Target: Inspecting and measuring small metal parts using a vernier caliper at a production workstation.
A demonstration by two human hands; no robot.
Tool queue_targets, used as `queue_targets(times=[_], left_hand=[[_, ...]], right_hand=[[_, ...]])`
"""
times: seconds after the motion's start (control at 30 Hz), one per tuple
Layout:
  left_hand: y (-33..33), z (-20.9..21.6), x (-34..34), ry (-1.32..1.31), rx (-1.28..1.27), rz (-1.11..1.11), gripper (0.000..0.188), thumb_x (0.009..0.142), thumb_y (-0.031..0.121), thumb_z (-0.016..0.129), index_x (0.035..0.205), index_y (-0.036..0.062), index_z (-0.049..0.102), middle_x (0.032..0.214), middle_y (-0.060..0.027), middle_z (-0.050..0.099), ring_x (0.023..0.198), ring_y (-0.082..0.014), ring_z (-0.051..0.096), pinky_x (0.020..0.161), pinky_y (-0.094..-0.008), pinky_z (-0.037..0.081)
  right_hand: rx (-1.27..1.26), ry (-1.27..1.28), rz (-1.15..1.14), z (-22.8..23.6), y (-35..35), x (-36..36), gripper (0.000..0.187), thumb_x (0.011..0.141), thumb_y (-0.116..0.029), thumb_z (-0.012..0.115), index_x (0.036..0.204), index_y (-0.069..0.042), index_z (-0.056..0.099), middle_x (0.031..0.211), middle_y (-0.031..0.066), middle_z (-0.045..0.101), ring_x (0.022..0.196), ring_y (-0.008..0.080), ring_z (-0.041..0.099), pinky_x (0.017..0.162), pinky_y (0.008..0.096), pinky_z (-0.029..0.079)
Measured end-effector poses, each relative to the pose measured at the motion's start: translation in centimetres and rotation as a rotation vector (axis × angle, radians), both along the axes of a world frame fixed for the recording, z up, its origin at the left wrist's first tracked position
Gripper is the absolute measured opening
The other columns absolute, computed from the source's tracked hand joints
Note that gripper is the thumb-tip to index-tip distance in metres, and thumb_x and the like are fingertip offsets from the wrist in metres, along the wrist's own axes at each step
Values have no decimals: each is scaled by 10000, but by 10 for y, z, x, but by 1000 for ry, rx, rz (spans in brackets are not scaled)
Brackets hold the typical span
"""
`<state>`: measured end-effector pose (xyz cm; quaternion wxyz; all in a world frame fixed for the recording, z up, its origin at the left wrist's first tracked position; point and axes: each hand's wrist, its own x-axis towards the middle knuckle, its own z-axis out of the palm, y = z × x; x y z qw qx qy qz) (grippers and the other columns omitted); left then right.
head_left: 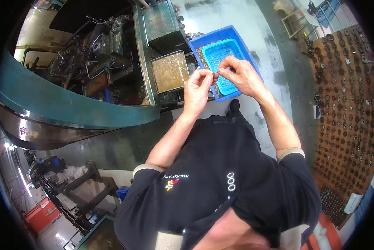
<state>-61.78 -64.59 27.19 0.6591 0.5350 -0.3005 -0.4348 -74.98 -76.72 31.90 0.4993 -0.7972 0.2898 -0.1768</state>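
Observation:
Both hands meet above the near side of a light blue mesh basket [208, 62], fingertips close together. My left hand [197, 89] is closed, thumb and fingers pinched around something too small to make out. From the right, my right hand [244, 77] pinches too, its thumb and index finger at the same spot; what lies between them is hidden. The basket sits inside a larger dark blue plastic bin [230, 32]. Small brownish metal-looking pieces [201, 54] cover the bin's bottom around the basket.
A large green machine [124, 116] with a dark, oily interior fills the left side. Beside the bin is a shallow metal tray [170, 71] with a wet yellowish surface. A brown board [345, 96] carrying rows of round metal parts stands at the right.

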Motion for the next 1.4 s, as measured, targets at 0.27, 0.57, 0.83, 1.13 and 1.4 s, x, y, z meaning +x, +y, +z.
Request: queue_targets(times=[0.27,0.57,0.83,1.13,1.4], left_hand=[[0,-3,-2,7,-3,-9,120,963,104,562,1000,-4,598,953,-79,671,892,-121,626,810,-263,504],[2,-6,-2,20,-22,-16,114,960,98,566,1001,-5,596,948,-72,668,881,-120,627,806,-266,513],[3,-9,-2,-18,-3,-16,124,961,112,567,1001,-4,593,952,-95,674,880,-133,635,808,-282,519],[3,-9,-3,22,1,-14,129,963,119,565,999,-2,592,961,-98,671,880,-146,638,812,-292,520],[1,-7,-3,26,12,-18,128,961,121,570,1005,2,594,959,-96,671,887,-144,635,812,-287,519]], right_hand=[[-113,166,2,-4,-3,-1,249,892,-241,615,909,7,623,765,151,658,704,248,636,646,355,475],[-37,0,29,-2,-1,-4,219,871,-217,639,902,-1,620,751,154,646,705,257,637,643,376,474],[-68,-78,-38,-5,4,-4,186,847,-171,663,889,6,623,793,162,652,706,298,631,648,374,480],[-155,148,12,-4,-5,-12,176,850,-164,676,892,2,632,783,135,638,699,245,613,654,349,484],[-82,-128,-33,-7,-1,-11,210,872,-198,657,838,6,617,718,146,602,644,254,590,602,360,456]])
